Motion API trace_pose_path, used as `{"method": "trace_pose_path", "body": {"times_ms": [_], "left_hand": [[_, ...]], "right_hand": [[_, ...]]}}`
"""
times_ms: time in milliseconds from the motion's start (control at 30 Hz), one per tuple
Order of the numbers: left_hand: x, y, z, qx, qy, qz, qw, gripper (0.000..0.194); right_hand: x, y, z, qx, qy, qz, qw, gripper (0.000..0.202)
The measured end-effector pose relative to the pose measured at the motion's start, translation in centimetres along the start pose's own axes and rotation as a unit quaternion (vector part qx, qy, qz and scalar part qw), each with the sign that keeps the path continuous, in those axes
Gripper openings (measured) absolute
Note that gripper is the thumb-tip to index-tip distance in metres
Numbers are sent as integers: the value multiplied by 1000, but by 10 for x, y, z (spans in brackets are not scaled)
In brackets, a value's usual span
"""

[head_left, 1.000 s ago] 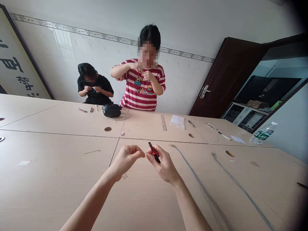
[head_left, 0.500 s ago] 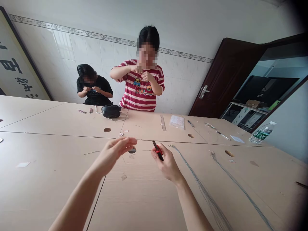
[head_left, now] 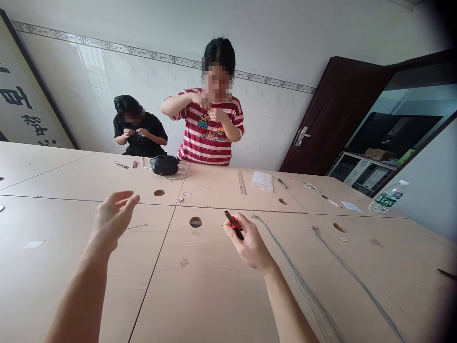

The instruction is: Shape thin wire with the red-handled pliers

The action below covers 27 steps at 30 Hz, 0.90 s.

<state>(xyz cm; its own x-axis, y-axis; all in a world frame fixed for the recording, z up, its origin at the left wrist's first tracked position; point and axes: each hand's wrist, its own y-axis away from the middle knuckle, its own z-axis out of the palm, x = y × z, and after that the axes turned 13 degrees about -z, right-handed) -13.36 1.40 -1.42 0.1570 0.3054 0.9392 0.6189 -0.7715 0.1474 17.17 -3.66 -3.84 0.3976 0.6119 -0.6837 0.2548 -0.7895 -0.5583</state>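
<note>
My right hand [head_left: 250,240] is closed around a small black-and-red hand tool [head_left: 234,225], its dark tip pointing up and to the left. What kind of tool it is does not show clearly. My left hand [head_left: 114,216] is raised over the table on the left, fingers curled and thumb near the index finger; anything held there is too fine to make out. A short thin wire [head_left: 138,226] lies on the table beside it. To the right of my right hand runs a bundle of thin grey wires [head_left: 289,259], with a second bundle [head_left: 352,269] farther right.
Across the table [head_left: 200,295] two people work with raised hands, one in a striped shirt [head_left: 210,128], one in black [head_left: 143,138]. A black pouch [head_left: 164,165], ruler [head_left: 242,183], plastic bag [head_left: 263,181], pen [head_left: 282,183] and water bottle [head_left: 390,196] lie or stand beyond my hands. Holes pierce the tabletop.
My left hand has moved well to the left, away from my right hand, uncovering a table hole. My right hand stays nearly in place, still holding the tool.
</note>
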Motion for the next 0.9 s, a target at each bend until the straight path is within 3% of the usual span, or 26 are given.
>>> {"method": "trace_pose_path", "body": {"times_ms": [100, 167, 233, 333, 500, 667, 800, 867, 900], "left_hand": [[6, 17, 17, -60, 170, 60, 982, 46], [9, 33, 30, -187, 276, 38, 942, 49], [11, 49, 42, -333, 308, -18, 891, 43], [9, 68, 54, -423, 271, -71, 862, 45], [9, 69, 53, -423, 270, -109, 858, 65], [11, 32, 30, -372, 315, -80, 869, 34], [1, -7, -8, -248, 350, -26, 903, 5], [-6, -20, -26, -202, 332, 19, 921, 36], [-9, -24, -33, -234, 296, 35, 925, 58]], "right_hand": [[-2, 1, 1, -14, 7, -1, 1000, 16], [-2, 1, 3, -23, 12, -7, 1000, 14], [-1, 2, 5, -30, 17, -16, 999, 12], [-1, 3, 6, -34, 26, -25, 999, 11], [3, 2, -2, -10, 42, -23, 999, 12], [14, 3, -21, 45, 84, 0, 995, 16], [21, 4, -34, 84, 105, 15, 991, 17], [22, 5, -38, 85, 109, 20, 990, 18], [22, 5, -38, 82, 110, 22, 990, 18]]}}
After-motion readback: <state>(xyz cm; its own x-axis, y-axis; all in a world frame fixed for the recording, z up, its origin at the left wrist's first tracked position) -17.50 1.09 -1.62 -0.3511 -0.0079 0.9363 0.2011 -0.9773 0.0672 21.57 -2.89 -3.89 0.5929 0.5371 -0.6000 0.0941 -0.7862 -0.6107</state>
